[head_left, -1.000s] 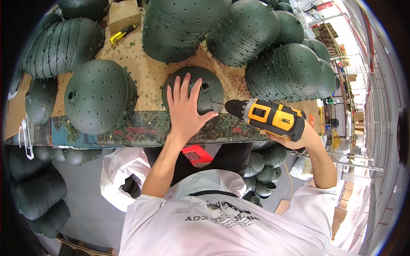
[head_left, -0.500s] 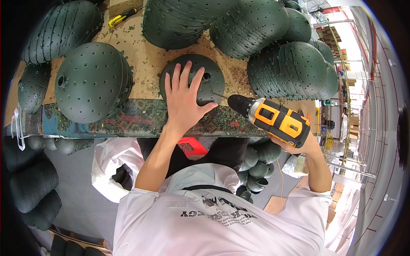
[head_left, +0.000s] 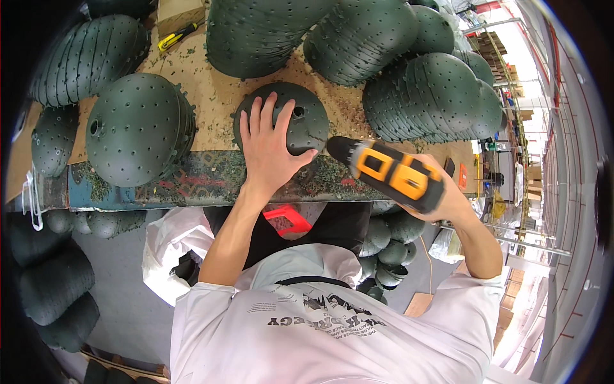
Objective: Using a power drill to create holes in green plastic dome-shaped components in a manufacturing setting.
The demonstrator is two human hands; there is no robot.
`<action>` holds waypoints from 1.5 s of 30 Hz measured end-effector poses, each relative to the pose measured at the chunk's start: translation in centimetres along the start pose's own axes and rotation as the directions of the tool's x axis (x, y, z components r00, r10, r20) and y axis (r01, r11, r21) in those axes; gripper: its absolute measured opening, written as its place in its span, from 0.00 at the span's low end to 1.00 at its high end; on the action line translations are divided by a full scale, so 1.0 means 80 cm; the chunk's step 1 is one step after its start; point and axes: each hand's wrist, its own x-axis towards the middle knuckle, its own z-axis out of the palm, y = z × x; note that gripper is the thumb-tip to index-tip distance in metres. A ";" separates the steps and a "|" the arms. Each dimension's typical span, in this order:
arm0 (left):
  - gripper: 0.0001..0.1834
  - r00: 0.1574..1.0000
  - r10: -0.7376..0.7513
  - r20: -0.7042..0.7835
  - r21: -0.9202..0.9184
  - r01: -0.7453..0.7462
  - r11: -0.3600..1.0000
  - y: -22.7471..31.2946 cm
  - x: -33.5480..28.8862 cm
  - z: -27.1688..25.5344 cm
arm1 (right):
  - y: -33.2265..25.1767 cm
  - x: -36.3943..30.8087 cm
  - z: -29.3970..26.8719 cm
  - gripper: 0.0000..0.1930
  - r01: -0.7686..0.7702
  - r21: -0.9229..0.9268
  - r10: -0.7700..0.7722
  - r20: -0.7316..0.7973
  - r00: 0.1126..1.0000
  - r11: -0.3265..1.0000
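Observation:
A dark green plastic dome (head_left: 310,125) with one larger hole lies on the bench in front of me. My left hand (head_left: 267,141) presses flat on its left half, fingers spread. My right hand (head_left: 448,192) grips a yellow and black cordless drill (head_left: 393,173) by its handle. The drill points left, and its thin bit reaches the dome's right side, by my left thumb. Whether the bit has gone into the plastic I cannot tell. The drill looks slightly smeared by motion.
Nested stacks of holed green domes stand behind (head_left: 256,38), at right (head_left: 428,96) and at left (head_left: 137,131). A yellow-black hand tool (head_left: 178,37) lies at the back. Green shavings litter the bench edge (head_left: 217,176). A white bag (head_left: 169,249) hangs below, near a red object (head_left: 288,219).
The drill has moved left and its body has turned, bringing the bit further over the dome. My left hand stays spread on the dome. The whole view has shifted slightly.

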 end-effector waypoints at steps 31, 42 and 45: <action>0.52 0.999 0.008 0.037 0.008 -0.008 1.000 0.012 -0.003 -0.003 | 0.058 0.003 0.069 0.20 -0.054 0.275 0.081 -0.090 0.993 0.960; 0.52 1.000 0.009 0.030 0.027 -0.010 1.000 0.013 -0.006 -0.008 | 0.011 -0.060 0.013 0.28 0.005 0.188 0.026 -0.162 0.986 0.982; 0.52 0.999 0.022 0.042 0.048 -0.024 0.999 0.011 -0.005 -0.003 | 0.016 -0.102 0.015 0.25 -0.045 0.305 0.119 -0.228 0.966 0.951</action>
